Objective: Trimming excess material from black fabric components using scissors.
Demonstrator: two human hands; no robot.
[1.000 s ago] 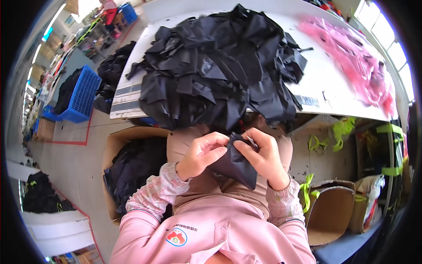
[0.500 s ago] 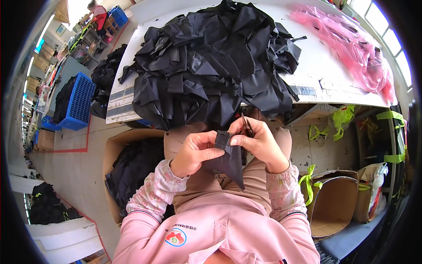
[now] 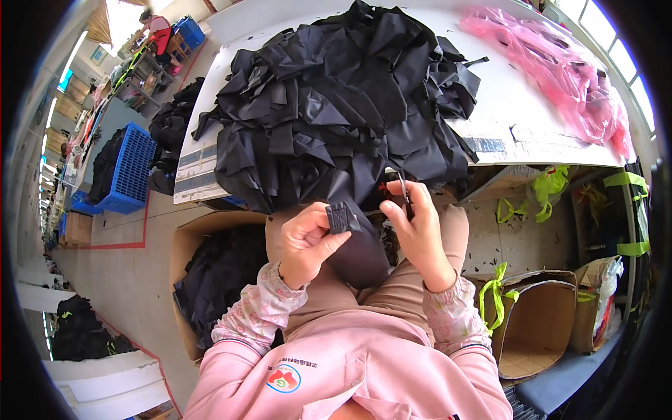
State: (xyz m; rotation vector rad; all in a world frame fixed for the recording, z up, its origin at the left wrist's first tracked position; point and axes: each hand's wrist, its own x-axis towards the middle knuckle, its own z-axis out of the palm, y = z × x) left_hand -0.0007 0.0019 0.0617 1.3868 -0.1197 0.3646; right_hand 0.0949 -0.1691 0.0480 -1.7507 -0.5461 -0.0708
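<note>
My left hand (image 3: 306, 241) pinches the squared, thick end of a black fabric piece (image 3: 360, 262) between thumb and fingers. The rest of that piece hangs down in front of my lap. To its right, my right hand (image 3: 422, 234) holds a pair of dark thread snips (image 3: 406, 196), blades pointing up and away from me. Its thumb and forefinger are apart and do not touch the fabric. Just beyond both hands, a large heap of black fabric pieces (image 3: 336, 105) spills over the near edge of the white table (image 3: 483, 126).
A cardboard box (image 3: 183, 262) of dark fabric stands left of my legs. Pink plastic film (image 3: 553, 77) lies on the table's right side. An open carton (image 3: 535, 329) sits at lower right. Far left are a blue crate (image 3: 129, 171) and another person (image 3: 159, 35).
My right hand has let go of the fabric end and moved away to the right with the snips. My left hand keeps the piece and has shifted slightly left.
</note>
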